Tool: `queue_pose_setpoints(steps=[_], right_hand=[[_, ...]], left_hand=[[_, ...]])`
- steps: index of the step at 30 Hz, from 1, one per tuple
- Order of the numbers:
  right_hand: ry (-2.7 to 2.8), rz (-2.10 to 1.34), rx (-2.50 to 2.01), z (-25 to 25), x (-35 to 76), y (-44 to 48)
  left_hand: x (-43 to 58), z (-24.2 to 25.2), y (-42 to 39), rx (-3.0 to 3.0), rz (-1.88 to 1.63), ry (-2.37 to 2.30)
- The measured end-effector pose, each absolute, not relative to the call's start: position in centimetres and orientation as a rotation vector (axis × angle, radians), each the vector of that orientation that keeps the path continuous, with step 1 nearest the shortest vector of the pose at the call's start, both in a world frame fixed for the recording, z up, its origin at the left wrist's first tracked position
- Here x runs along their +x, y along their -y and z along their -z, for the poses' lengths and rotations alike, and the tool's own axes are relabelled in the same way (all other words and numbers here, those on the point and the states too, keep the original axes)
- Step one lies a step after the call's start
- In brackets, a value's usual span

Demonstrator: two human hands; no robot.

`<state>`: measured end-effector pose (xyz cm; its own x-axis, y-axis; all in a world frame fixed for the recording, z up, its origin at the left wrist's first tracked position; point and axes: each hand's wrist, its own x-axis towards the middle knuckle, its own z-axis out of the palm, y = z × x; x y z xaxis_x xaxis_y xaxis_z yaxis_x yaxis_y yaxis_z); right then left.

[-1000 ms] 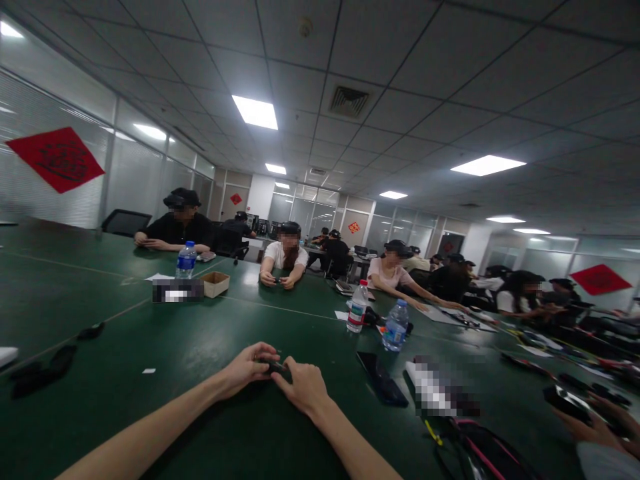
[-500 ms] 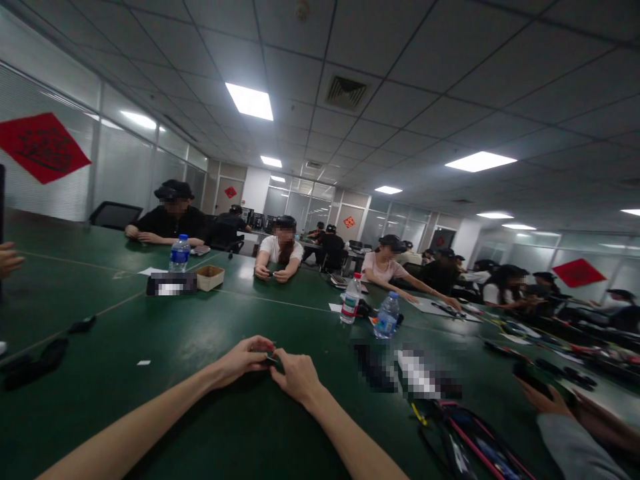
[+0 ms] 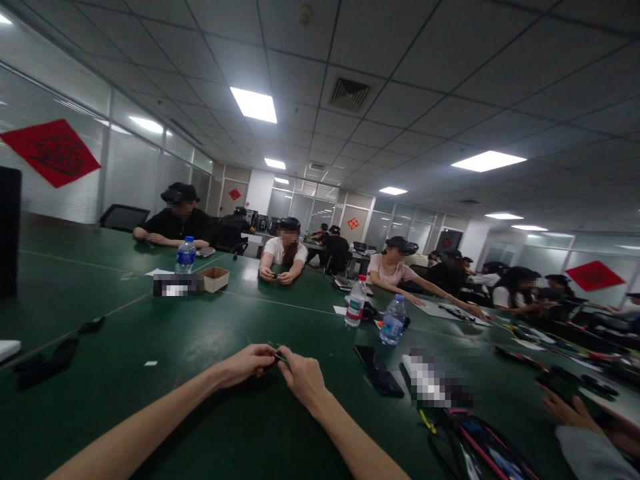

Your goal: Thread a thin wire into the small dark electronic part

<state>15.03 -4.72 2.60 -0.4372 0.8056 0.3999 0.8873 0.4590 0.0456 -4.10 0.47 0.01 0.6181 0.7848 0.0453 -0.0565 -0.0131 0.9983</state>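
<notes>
My left hand (image 3: pixel 245 365) and my right hand (image 3: pixel 302 377) rest together on the green table (image 3: pixel 200 347), fingers closed. Between them they pinch a small dark object (image 3: pixel 278 358) that is mostly hidden by the fingertips; I cannot make out what it is. Both forearms reach in from the bottom edge.
A dark phone (image 3: pixel 379 377) lies right of my hands, with two water bottles (image 3: pixel 356 302) (image 3: pixel 393 321) beyond it. A third bottle (image 3: pixel 185 256) and a small cardboard box (image 3: pixel 216 279) stand far left. Black items (image 3: pixel 47 360) lie at the left. Several people sit around; another person's hand (image 3: pixel 567 412) is at right.
My hands stay joined on the small object with slight finger shifts. The view swung a little; the hand at the far left edge is gone from sight.
</notes>
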Motion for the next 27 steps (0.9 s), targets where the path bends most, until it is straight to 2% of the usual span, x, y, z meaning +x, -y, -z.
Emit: queue_pose_setpoints(steps=[15, 27], right_hand=[[2.380, 0.254, -1.473, -2.90, 14.97, 4.63], [2.334, 0.394, -1.484, -2.10, 14.97, 3.97]], left_hand=[[-4.12, -0.38, 0.08, 1.180, -0.911, -0.546], [-4.18, -0.38, 0.01, 1.165, -0.943, -0.613]])
